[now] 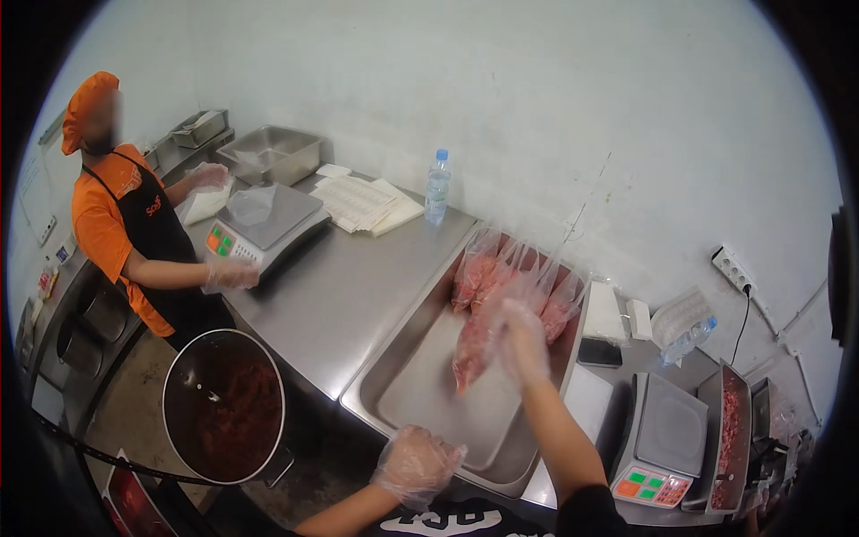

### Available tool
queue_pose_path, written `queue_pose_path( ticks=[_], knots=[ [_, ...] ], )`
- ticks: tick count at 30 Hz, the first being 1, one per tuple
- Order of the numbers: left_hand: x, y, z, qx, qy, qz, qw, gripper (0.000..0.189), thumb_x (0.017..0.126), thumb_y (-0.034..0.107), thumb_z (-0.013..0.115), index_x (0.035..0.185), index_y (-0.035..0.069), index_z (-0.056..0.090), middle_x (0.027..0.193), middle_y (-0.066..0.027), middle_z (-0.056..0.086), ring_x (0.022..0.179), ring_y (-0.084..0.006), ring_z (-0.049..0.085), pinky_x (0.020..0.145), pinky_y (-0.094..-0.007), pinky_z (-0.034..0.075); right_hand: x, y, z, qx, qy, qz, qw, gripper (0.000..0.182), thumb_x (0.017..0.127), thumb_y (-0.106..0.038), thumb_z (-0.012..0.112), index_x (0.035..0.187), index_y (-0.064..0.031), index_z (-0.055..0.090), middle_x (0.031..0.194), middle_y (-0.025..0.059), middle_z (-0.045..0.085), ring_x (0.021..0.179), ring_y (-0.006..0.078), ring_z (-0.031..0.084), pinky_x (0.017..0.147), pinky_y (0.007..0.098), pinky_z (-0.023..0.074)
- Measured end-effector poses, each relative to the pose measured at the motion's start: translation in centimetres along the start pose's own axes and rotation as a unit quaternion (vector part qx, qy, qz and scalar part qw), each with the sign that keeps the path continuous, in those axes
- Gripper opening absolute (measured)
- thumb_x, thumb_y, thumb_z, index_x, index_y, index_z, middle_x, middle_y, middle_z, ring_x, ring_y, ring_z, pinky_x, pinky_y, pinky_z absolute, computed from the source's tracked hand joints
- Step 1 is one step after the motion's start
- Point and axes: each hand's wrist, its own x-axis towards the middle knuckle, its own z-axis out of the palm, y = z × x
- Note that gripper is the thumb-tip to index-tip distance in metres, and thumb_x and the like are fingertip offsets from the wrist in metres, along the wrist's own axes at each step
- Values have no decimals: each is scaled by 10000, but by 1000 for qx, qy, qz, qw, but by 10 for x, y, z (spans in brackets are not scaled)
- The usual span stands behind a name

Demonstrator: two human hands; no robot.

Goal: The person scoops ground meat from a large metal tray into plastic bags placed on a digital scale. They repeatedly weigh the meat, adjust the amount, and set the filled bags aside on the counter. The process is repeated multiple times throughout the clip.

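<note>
A deep stainless-steel tray [443,416] lies before me on the worktop. Several clear plastic bags of minced red meat [480,275] lean together at its far end. My right hand [525,339], in a clear disposable glove and blurred, grips one long bag of meat [473,349] over the tray; its pointed end faces me. My left hand [419,463], gloved the same way, is over the tray's near left rim. Its fingers are curled in with nothing seen in them.
A co-worker [134,221] in an orange cap stands left by a digital scale [275,215]. A large pot [225,409] of dark red contents stands below. Papers [356,201] and a water bottle [437,188] lie behind. Another scale [671,416] and a meat tray [728,436] are right.
</note>
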Motion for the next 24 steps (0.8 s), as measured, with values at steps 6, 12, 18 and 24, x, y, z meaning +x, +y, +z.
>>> queue_pose_path(
  ticks=[6, 12, 18, 24],
  knots=[
    [4, -2, -4, -25, 28, 8, 999, 283, 831, 270, 503, 620, 123, 621, 620, -50, 582, 621, -227, 561, 655, -354, 426, 72, 49, 54, -399, -54, -15, 915, 500, 925, -403, 335, 836, 4, 611, 819, 142, 620, 798, 255, 588, 727, 342, 437],
    [3, -5, -2, -77, 58, 31, 995, 205, 798, 227, 560, 633, 118, 614, 637, -21, 573, 650, -207, 549, 679, -352, 429, 72, -19, 13, -368, -293, 116, 875, 403, 940, -304, 359, 1053, 13, 581, 970, 158, 618, 888, 235, 601, 770, 312, 458],
    [2, -9, -1, -88, 77, 68, 991, 126, 786, 197, 551, 861, 111, 603, 784, -23, 576, 774, -199, 543, 810, -365, 407, -90, -73, -168, -262, 145, -61, 952, 505, 766, -245, 637, 1181, -2, 483, 721, 47, 620, 702, 170, 586, 702, 289, 472],
    [6, 26, -14, -179, 107, 203, 957, 273, 762, 183, 577, 1021, 100, 597, 912, -41, 607, 894, -202, 573, 888, -428, 389, -197, 45, -280, -775, -241, 5, 584, 665, 855, -432, 478, 1303, 37, 331, 1337, 219, 372, 1225, 363, 373, 1005, 449, 311]
  ],
)
